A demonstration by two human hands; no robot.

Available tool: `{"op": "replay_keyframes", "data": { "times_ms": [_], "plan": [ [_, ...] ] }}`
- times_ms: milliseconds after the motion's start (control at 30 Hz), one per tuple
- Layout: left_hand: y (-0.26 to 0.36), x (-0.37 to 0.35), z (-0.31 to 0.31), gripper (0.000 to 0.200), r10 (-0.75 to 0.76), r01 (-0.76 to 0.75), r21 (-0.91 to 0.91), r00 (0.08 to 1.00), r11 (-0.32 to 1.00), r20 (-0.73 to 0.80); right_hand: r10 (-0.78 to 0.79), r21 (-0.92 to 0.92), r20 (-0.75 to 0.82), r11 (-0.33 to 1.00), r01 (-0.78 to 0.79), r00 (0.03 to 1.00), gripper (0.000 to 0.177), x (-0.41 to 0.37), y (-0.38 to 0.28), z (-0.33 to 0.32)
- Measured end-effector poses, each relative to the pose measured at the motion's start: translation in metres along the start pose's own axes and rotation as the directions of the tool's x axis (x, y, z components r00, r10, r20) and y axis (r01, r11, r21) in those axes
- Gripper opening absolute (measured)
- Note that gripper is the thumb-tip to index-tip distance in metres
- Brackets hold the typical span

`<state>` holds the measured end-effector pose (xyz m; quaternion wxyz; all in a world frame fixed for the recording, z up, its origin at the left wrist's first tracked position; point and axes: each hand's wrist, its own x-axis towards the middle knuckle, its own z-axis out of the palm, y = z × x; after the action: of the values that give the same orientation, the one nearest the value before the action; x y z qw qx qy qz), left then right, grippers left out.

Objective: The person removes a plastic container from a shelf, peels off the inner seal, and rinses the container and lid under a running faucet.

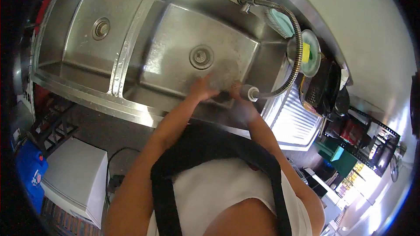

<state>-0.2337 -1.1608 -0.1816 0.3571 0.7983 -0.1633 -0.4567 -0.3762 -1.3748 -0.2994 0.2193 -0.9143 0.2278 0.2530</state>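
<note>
- Left hand (pixel 202 88) was at centre frame, over the near edge of the right sink basin (pixel 175 39), fingers spread open and holding nothing. It was motion-blurred.
- Right hand (pixel 241 100) was just right of the left hand, curled around the white spray head (pixel 252 93). The grip was blurred, so I couldn't make out individual fingers.
- The spray head sat at the end of the flexible metal hose (pixel 299 48), pointing left toward the left hand. The two hands were close but apart.
- The hose looped from the tap base (pixel 245 3) at the upper centre, down the right side of the basin, to the spray head.
- Right basin drain (pixel 201 57) was just above the hands. Left basin drain (pixel 101 28) was at the upper left.
- A green dish (pixel 313 54) with a yellow sponge (pixel 306 51) sat on the sink rim at the upper right, behind the hose.
- The ribbed drainboard (pixel 291 120) was right of the hands.
- A white box (pixel 76 179) and a blue container (pixel 30 168) were on the floor at the lower left.
</note>
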Motion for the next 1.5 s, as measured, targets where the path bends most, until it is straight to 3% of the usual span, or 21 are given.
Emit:
{"op": "replay_keyframes", "data": {
  "times_ms": [167, 233, 267, 333, 400, 433, 500, 533, 633, 700, 800, 967, 1033, 1067, 1100, 1133, 1167, 1200, 1300, 1433, 1500],
  "plan": [
    [-0.012, 0.001, 0.013, 0.101, -0.007, 0.009, 0.101, 1.0, 0.995, -0.017, 0.002, 0.601, -0.043, 0.799, 0.024, 0.999, 0.039, -0.023, 0.012, 0.033],
    [-0.017, 0.009, 0.015, 0.107, 0.198, -0.212, -0.072, 0.966, 0.975, -0.167, 0.027, 0.678, -0.021, 0.735, -0.005, 0.999, 0.042, -0.031, -0.006, 0.032],
    [-0.017, 0.011, 0.015, 0.107, 0.204, -0.217, -0.068, 0.965, 0.974, -0.163, 0.236, 0.593, -0.106, 0.795, -0.129, 0.966, 0.04, -0.037, -0.043, 0.01],
    [-0.015, 0.014, 0.012, 0.113, 0.047, -0.083, -0.284, 0.99, 0.955, -0.13, 0.421, 0.519, -0.211, 0.813, -0.263, 0.882, 0.038, -0.027, -0.052, 0.008],
    [-0.034, 0.033, 0.019, 0.113, -0.035, 0.021, -0.39, 0.999, 0.921, -0.03, 0.335, 0.771, 0.08, 0.576, -0.271, 0.939, 0.034, 0.003, -0.006, 0.055],
    [-0.034, 0.036, 0.017, 0.114, -0.105, 0.131, -0.485, 0.991, 0.865, 0.081, 0.334, 0.775, 0.08, 0.572, -0.27, 0.939, 0.034, 0.0, -0.011, 0.051],
    [-0.024, 0.029, 0.008, 0.111, -0.142, 0.184, -0.487, 0.982, 0.854, 0.124, 0.217, 0.957, -0.177, 0.265, 0.117, 0.96, 0.03, -0.012, -0.018, 0.037],
    [-0.017, 0.025, 0.003, 0.109, -0.179, 0.238, -0.492, 0.97, 0.837, 0.165, 0.223, 0.958, -0.18, 0.262, 0.119, 0.958, 0.03, -0.019, -0.028, 0.017],
    [-0.025, 0.026, 0.002, 0.106, -0.162, 0.256, -0.524, 0.962, 0.812, 0.219, 0.35, 0.86, -0.362, 0.483, 0.164, 0.864, 0.024, -0.031, -0.034, -0.009],
    [-0.025, 0.024, 0.001, 0.103, -0.236, 0.314, -0.476, 0.947, 0.821, 0.217, -0.018, 0.521, -0.576, 0.762, 0.385, 0.817, 0.024, -0.029, -0.023, -0.002],
    [-0.013, 0.015, -0.009, 0.099, -0.259, 0.32, -0.386, 0.944, 0.865, 0.203, 0.085, 0.172, -0.087, 0.983, -0.069, 0.993, 0.024, -0.07, -0.106, -0.11],
    [-0.012, 0.009, -0.009, 0.095, -0.057, 0.134, -0.348, 0.973, 0.928, 0.224, -0.257, -0.118, -0.145, 0.963, 0.241, 0.955, 0.03, -0.046, -0.068, -0.057],
    [-0.027, 0.016, 0.005, 0.085, 0.034, -0.006, -0.252, 0.994, 0.968, 0.107, -0.535, -0.556, -0.18, 0.747, 0.363, 0.825, 0.033, -0.033, -0.044, -0.021],
    [-0.027, 0.014, 0.006, 0.085, 0.031, -0.003, -0.254, 0.994, 0.967, 0.109, -0.707, -0.939, -0.09, 0.296, 0.177, 0.701, 0.034, -0.028, -0.031, -0.007],
    [-0.026, 0.013, 0.006, 0.084, 0.02, 0.007, -0.261, 0.995, 0.965, 0.102, -0.831, -0.928, 0.044, -0.24, -0.287, 0.554, 0.036, -0.027, -0.031, -0.008],
    [-0.025, 0.012, 0.005, 0.083, 0.01, 0.015, -0.269, 0.996, 0.963, 0.092, -0.832, -0.927, 0.046, -0.242, -0.286, 0.552, 0.036, -0.023, -0.032, -0.01],
    [-0.025, 0.011, 0.004, 0.083, 0.008, 0.017, -0.27, 0.996, 0.963, 0.093, -0.639, -0.869, -0.184, 0.46, 0.18, 0.747, 0.037, -0.019, -0.033, -0.012],
    [-0.023, 0.01, 0.002, 0.083, -0.012, 0.04, -0.262, 0.994, 0.964, 0.109, -0.34, -0.183, -0.117, 0.931, 0.317, 0.933, 0.038, -0.018, -0.042, -0.02],
    [-0.019, 0.011, -0.002, 0.084, -0.038, 0.07, -0.232, 0.99, 0.97, 0.139, -0.367, -0.101, -0.266, 0.93, 0.353, 0.892, 0.014, -0.036, -0.071, -0.061],
    [-0.02, 0.009, -0.001, 0.087, -0.059, 0.088, -0.215, 0.989, 0.973, 0.136, -0.376, -0.234, -0.223, 0.916, 0.325, 0.899, 0.034, -0.031, -0.08, -0.061],
    [-0.016, 0.006, -0.003, 0.087, -0.068, 0.098, -0.204, 0.987, 0.974, 0.147, -0.186, -0.096, -0.125, 0.98, 0.175, 0.974, 0.018, -0.028, -0.081, -0.061]
  ]
}}
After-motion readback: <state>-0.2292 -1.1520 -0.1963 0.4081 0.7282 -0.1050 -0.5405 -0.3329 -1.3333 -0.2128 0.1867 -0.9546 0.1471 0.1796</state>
